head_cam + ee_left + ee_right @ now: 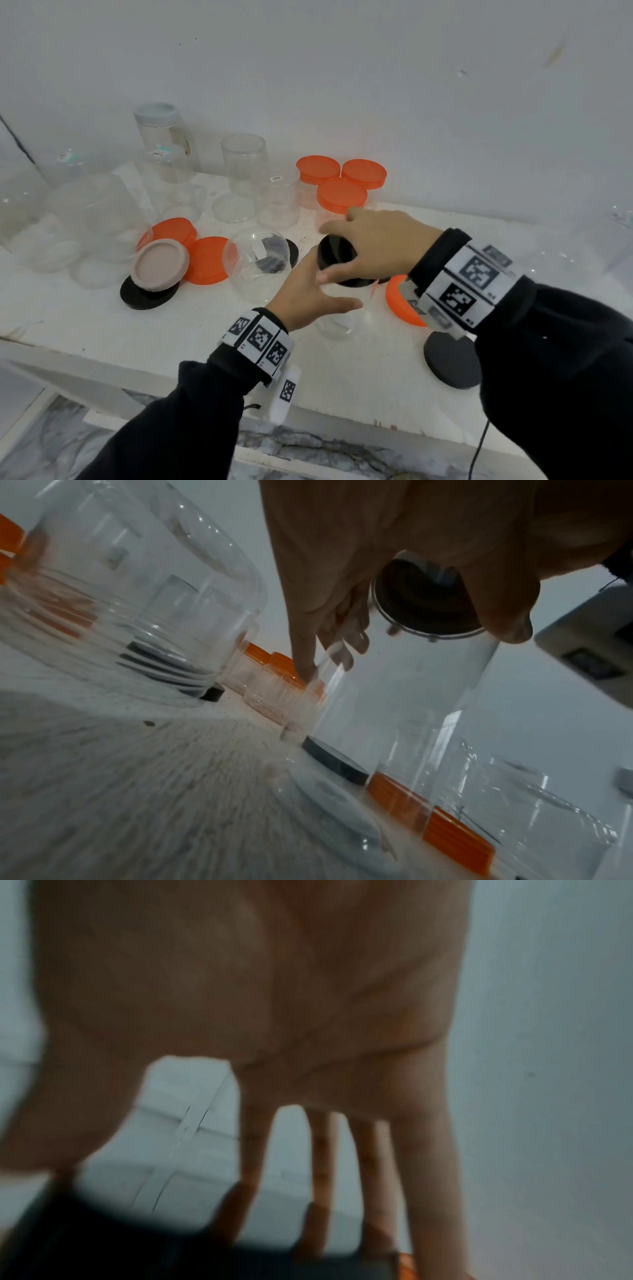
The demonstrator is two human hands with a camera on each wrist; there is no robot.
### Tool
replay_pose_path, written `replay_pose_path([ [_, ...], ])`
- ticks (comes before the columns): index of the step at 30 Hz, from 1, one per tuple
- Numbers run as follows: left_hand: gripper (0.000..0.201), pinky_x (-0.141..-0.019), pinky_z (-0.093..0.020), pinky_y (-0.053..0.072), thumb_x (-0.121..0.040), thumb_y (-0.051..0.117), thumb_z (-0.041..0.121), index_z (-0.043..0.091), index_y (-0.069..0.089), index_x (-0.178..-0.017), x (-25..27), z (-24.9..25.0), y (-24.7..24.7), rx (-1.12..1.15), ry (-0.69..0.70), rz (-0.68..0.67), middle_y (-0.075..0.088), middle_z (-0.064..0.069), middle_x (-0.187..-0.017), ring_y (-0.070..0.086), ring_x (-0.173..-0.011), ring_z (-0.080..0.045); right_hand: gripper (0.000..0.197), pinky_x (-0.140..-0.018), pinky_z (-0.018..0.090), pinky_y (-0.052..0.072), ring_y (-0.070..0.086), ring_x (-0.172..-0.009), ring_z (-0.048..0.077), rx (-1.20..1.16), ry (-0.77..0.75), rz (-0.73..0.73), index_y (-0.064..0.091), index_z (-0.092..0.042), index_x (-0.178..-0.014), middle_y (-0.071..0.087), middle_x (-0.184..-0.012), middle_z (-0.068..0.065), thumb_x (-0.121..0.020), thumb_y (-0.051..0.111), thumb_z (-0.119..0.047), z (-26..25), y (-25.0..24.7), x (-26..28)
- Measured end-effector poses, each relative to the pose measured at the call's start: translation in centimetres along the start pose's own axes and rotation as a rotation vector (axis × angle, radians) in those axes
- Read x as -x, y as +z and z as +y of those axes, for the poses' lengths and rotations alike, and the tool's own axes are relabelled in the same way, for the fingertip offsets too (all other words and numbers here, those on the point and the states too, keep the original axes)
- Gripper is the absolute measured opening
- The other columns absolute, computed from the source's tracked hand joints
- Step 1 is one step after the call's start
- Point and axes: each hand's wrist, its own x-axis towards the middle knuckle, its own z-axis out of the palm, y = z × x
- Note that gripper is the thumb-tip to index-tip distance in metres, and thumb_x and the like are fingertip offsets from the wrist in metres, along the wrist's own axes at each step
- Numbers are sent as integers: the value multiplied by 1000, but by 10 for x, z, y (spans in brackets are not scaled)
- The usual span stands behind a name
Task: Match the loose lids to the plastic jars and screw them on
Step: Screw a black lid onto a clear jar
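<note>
Fingers of right hand (376, 243) curl round black lid (337, 255), seating it on clear jar (337, 318) at counter's (171, 329) front; left hand (308, 294) wraps the jar, likely bracing against twist.

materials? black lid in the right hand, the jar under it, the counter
Round black lid held in the right hand: looks like opaque matte plastic, no glare.
Tall clear jar gripped by the left hand: transparent glossy plastic, with streak highlights.
White counter: pale, faintly speckled, maybe stone or laminate; can't tell.
</note>
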Motion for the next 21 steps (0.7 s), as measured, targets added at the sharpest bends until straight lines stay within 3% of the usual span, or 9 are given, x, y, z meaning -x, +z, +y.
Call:
replay_pose_path([
  [2,71,-83,-11,44,-60,86,24,27,45,-118,1,1,0,-14,-8,10,58,12,-111,54,-103,5,72,-92,34,46,47,-109,18,-103,-133,-130,36,-34,-139,40,-126,-1,-77,66,-54,3,-8,3],
  [4,73,-84,-11,44,-57,85,28,27,45,-119,2,2,3,-8,-3,37,58,12,-111,54,-103,5,68,-88,32,47,47,-105,16,-126,-164,-111,42,-37,-134,43,-118,-3,-74,73,-43,4,-11,5],
  [6,75,-84,-12,44,-56,83,30,26,46,-121,3,3,5,16,9,58,59,12,-112,55,-104,3,63,-79,30,47,48,-94,15,-90,-111,-21,48,-36,-129,47,-105,-4,-72,70,-52,2,-9,4],
  [10,81,-90,-18,46,-55,84,34,22,47,-126,4,1,5,16,25,67,58,13,-115,54,-108,2,64,-65,29,47,53,-78,17,59,42,180,59,-19,-112,53,-84,0,-75,53,-71,-10,6,-2],
  [13,78,-88,-14,44,-59,86,26,23,45,-126,4,-1,2,-3,18,42,58,13,-115,53,-107,4,74,-77,34,49,55,-91,20,7,51,119,50,-25,-127,55,-101,2,-73,49,-76,-3,6,2],
  [16,74,-82,-6,41,-59,84,27,26,45,-121,4,1,-3,-14,-2,12,58,13,-112,52,-103,8,72,-98,36,43,44,-118,19,-150,-118,-105,34,-37,-140,39,-133,0,-78,65,-54,5,-5,7],
  [18,72,-80,-5,41,-57,83,31,27,46,-118,5,3,-3,-33,-2,19,59,12,-110,53,-101,8,68,-96,37,44,45,-114,18,-156,-186,-101,40,-38,-136,41,-128,-1,-76,71,-42,5,-8,7],
  [21,71,-81,-8,42,-55,82,31,28,47,-117,7,5,2,-12,7,57,60,13,-109,55,-100,6,61,-82,32,48,49,-95,16,-81,-132,13,47,-38,-130,48,-110,-2,-74,68,-51,2,-4,7],
])
